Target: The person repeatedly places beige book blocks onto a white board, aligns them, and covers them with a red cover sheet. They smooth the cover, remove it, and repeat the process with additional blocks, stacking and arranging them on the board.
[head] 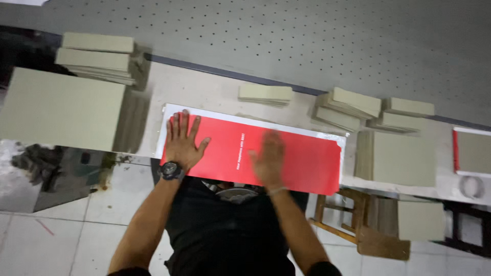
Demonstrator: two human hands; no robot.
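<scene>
The red sheet (286, 153) lies flat at the near edge of the table (215, 94), and you press your left hand (183, 143) and blurry right hand (268, 159) open on it, gripping nothing, with tan board stacks (348, 108) nearby.

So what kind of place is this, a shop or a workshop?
Probably a bookbinding or print-finishing workshop: stacks of grey board line the bench, a perforated table sits behind, and both hands press a red cover sheet.
</scene>
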